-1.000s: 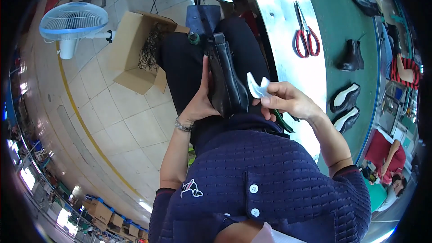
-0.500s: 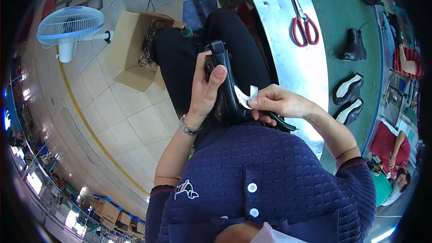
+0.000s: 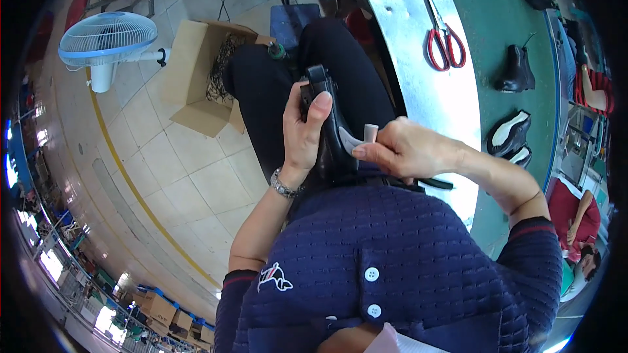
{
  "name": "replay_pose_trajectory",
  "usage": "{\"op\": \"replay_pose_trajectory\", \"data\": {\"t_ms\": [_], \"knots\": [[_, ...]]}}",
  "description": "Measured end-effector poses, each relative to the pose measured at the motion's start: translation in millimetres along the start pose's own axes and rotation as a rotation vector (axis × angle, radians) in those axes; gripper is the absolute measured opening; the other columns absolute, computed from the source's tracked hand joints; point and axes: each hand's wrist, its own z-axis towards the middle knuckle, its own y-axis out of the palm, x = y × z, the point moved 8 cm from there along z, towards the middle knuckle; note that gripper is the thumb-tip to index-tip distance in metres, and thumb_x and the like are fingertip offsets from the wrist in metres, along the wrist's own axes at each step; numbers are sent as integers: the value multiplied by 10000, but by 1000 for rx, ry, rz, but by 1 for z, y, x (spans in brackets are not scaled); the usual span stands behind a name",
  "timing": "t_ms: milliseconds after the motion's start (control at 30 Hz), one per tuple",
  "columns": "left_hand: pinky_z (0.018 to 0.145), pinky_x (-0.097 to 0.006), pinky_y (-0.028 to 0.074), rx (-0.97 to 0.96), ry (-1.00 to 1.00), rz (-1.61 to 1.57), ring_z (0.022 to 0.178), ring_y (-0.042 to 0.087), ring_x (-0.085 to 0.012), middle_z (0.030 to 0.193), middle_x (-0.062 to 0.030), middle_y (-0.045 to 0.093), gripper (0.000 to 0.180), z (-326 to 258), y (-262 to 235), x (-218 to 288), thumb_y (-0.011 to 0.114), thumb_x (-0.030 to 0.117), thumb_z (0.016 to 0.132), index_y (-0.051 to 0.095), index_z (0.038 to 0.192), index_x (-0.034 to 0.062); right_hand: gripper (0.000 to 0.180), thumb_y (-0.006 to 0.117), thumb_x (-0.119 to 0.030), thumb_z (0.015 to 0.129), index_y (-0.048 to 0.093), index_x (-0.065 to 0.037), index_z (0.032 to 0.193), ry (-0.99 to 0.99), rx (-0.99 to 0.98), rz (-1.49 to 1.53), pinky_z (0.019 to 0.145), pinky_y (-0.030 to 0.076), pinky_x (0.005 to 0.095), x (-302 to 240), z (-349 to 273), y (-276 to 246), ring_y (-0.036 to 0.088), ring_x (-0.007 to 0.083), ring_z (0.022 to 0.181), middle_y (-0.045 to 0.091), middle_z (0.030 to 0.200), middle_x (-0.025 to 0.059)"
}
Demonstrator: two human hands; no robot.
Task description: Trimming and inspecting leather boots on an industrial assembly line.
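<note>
My left hand [image 3: 303,136] is closed round a black leather shoe [image 3: 334,150] held over my lap, thumb on its near side. The shoe points toward my body and its sole is turned out of sight. A pale curved strip [image 3: 350,139] lies along the shoe's right edge. My right hand [image 3: 418,150] pinches the strip between thumb and forefinger, and its short end [image 3: 371,133] stands up above the fingers. Beneath the same hand a dark handle [image 3: 435,184] of a tool sticks out; the tool's head is hidden.
Red-handled scissors [image 3: 445,42] lie on the metal-topped bench [image 3: 425,101] to my right. Beyond it, several black shoes [image 3: 515,68] stand on a green surface [image 3: 481,46]. An open cardboard box [image 3: 196,95] and a fan [image 3: 108,42] are on my left. Other people sit at far right.
My right hand has turned so its back shows more, with the elbow moved outward. The tool handle under it is more covered. My left hand still holds the shoe.
</note>
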Motion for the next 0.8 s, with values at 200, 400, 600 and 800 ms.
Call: {"op": "replay_pose_trajectory", "data": {"t_ms": [200,400,600,800], "knots": [[673,-205,388,-14,-9,-80,752,441,-41,855,41,507,348,5,-8,-4,619,391,919,548,1003,61,641,440,-483,990,615,17,629,64,-2,6,492,501,292,-4,4,-4,623,168,471,577,508,73],[835,-247,463,70,-192,-253,943,567,-111,1066,-41,587,581,12,-38,-11,602,491,906,513,1217,9,560,550,-472,941,665,34,729,-10,342,185,479,498,287,7,24,-52,631,141,512,628,606,85],[944,-378,485,29,-233,-753,1054,603,-240,1159,-132,617,695,19,-98,-4,522,636,876,551,1218,31,323,531,-124,946,544,-37,1256,162,1048,-549,687,513,418,104,41,-167,658,307,822,639,906,199],[1034,-419,412,187,-65,-957,1122,578,-267,1227,-111,610,578,17,-140,-1,419,549,962,563,1250,70,449,614,-94,878,540,-96,1320,155,1102,-718,916,476,440,141,32,-178,577,351,1101,591,1195,190]]}}
